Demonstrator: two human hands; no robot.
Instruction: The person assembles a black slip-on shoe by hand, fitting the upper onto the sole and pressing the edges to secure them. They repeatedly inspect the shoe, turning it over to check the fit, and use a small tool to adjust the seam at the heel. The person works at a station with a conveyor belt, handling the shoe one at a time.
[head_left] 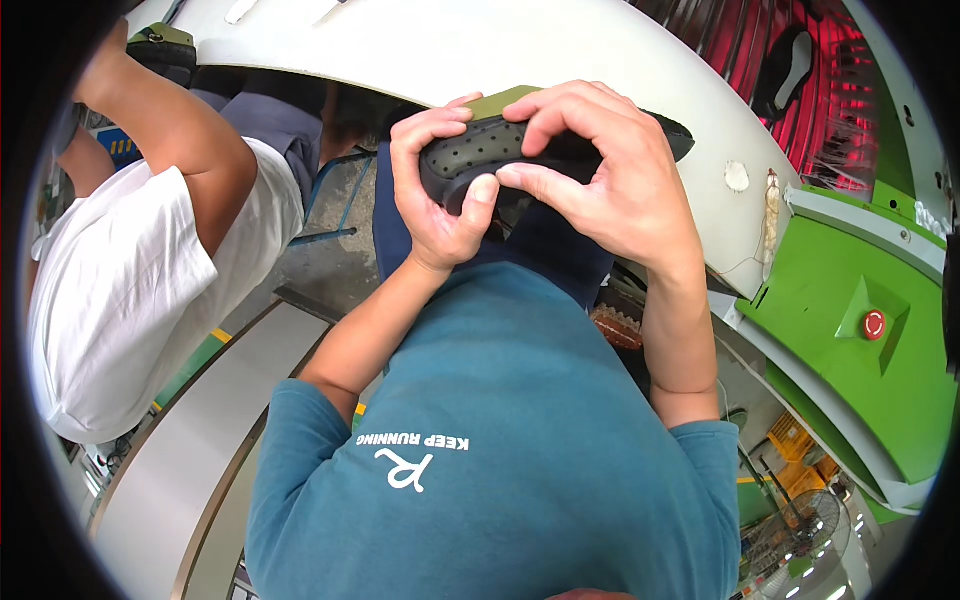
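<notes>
In front of my chest, at the edge of a white work table, I hold a shoe (478,152) with a dark, dotted surface facing me, a black rim and some olive green on its far side. My left hand (425,200) wraps round its left end, the thumb pressed on the black rim. From the right, my right hand (625,175) arches over the shoe, its thumb and fingertips at the rim close to my left thumb. The dark pointed end (675,135) of the shoe sticks out beyond my right hand. Part of its underside is hidden by my hands.
A person in a white shirt (180,290) works close on my left, near another olive-green shoe piece (160,45). The white table (440,45) curves ahead. On the right stand a green machine (830,300) with a red button (874,324) and a red-lit conveyor carrying a dark sole (790,75).
</notes>
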